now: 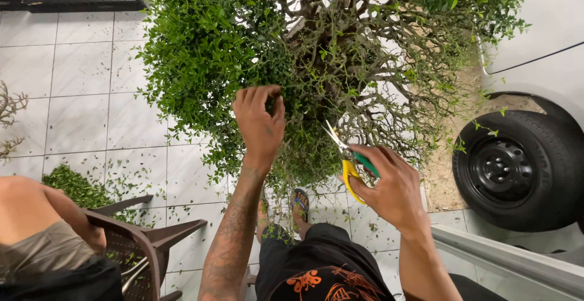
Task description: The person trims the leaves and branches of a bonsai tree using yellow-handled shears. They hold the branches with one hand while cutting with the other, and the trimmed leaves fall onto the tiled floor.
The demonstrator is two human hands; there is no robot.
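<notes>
While thin, springy twigs of the bushy potted tree (316, 63) are pinched by the left hand (260, 124) at its lower front, yellow-handled shears (345, 158) are gripped, blades parted, by the right hand (389, 182) just beside them, the light, brittle shoots probably best held near their tips.

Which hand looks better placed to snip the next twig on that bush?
Probably the right hand: it holds the yellow-handled shears, blades pointing into the bush. The left hand only grips the foliage, carrying no tool.
</notes>
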